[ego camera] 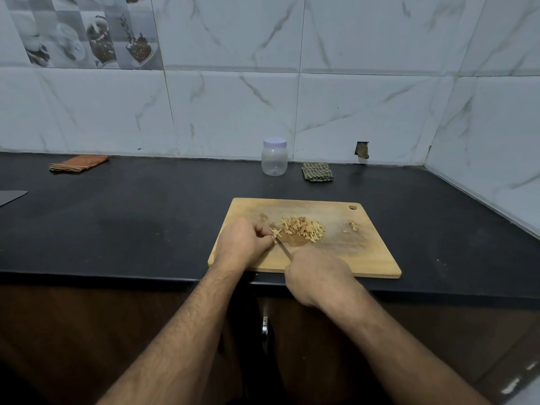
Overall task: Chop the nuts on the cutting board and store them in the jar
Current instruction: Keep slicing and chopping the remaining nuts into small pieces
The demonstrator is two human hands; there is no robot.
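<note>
Right hand [317, 273] wrapped round small steel-bladed knife [283, 247]; left hand [244, 244] pinching a nut against pale wooden cutting board [365, 258]. Fingertips beside blade: nick likely. Slivered nuts [304, 228] heaped mid-board, could scatter. Lidded clear plastic jar [274, 157] well behind.

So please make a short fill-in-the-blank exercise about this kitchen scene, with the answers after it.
1. The right hand holds a ____ over the cutting board.
2. The jar stands by the wall with its lid ____.
3. The pile of chopped nuts lies on the ____.
4. The green cloth lies to the ____ of the jar.

Answers: knife; on; cutting board; right
</note>
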